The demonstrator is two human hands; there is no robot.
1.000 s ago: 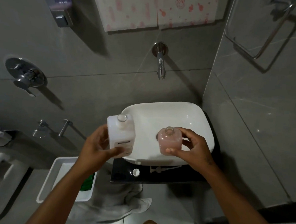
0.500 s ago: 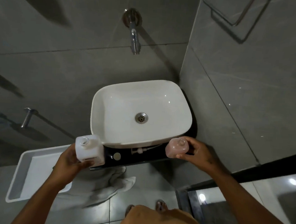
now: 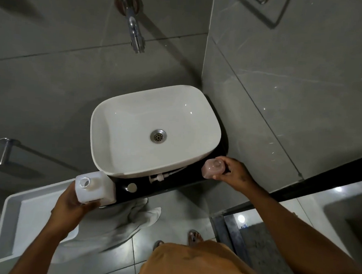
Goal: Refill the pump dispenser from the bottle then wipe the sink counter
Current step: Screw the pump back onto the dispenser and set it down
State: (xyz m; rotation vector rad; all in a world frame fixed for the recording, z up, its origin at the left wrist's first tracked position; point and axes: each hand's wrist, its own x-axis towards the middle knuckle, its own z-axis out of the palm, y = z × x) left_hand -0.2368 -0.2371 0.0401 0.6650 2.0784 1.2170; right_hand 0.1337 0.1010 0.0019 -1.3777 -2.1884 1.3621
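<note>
My left hand (image 3: 74, 204) grips a white refill bottle (image 3: 95, 187), uncapped, at the left end of the black counter (image 3: 168, 188). My right hand (image 3: 235, 174) holds the small pinkish dispenser bottle (image 3: 213, 168), its neck open, at the counter's right end. Both stand upright. The white pump head (image 3: 159, 177) with its tube lies on the counter below the white basin (image 3: 103, 136). A round white cap (image 3: 132, 187) lies beside it. A grey cloth (image 3: 128, 222) hangs from the counter's front edge.
A chrome wall tap (image 3: 136, 36) juts out above the basin. A white tray (image 3: 12, 215) sits low at the left. Grey tiled walls close in behind and on the right. My feet (image 3: 194, 236) stand on the tiled floor below.
Both hands have dropped from over the basin and spread apart, carrying the white bottle to the counter's left end and the pinkish bottle to its right end. The view tilted down.
</note>
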